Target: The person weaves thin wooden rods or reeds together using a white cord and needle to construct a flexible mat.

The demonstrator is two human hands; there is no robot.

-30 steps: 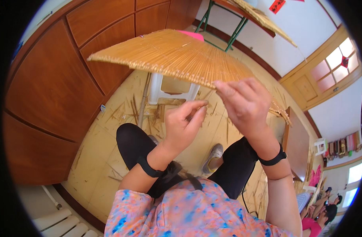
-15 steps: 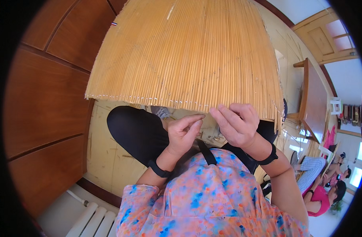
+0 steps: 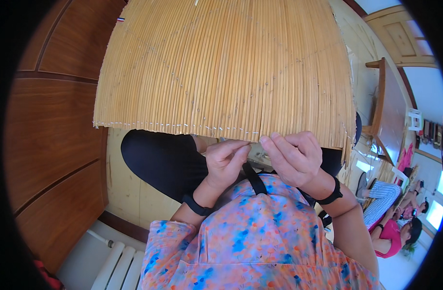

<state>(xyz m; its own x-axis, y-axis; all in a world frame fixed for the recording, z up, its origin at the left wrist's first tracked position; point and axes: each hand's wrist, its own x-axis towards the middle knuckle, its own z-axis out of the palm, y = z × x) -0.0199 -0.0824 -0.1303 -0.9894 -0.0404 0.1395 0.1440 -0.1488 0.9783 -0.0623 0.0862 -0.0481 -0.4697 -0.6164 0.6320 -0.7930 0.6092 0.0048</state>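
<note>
A large mat of straw-coloured stalks [image 3: 221, 72], laid side by side, slopes up in front of me. White stitches run along its near edge from the left corner to about the middle. Just below that edge, my left hand [image 3: 224, 164] is closed in a pinch, thumb against index finger. My right hand [image 3: 296, 157] is closed too, its thumb and fingertips at the mat's edge where the visible stitches end. Whatever sits between either hand's fingertips is too small to make out. Black bands circle both wrists.
Brown wooden cabinet panels [image 3: 57, 140] stand close on the left, with a white radiator [image 3: 117, 268] below them. My bent knee [image 3: 156, 154] is under the mat. To the right are a wooden table [image 3: 388, 111], a white stool [image 3: 414, 119] and a seated person in pink [image 3: 388, 237].
The mat appears slightly lower and larger in view, its near edge closer to me. Both hands keep their pinch by the edge; the right hand has shifted slightly right.
</note>
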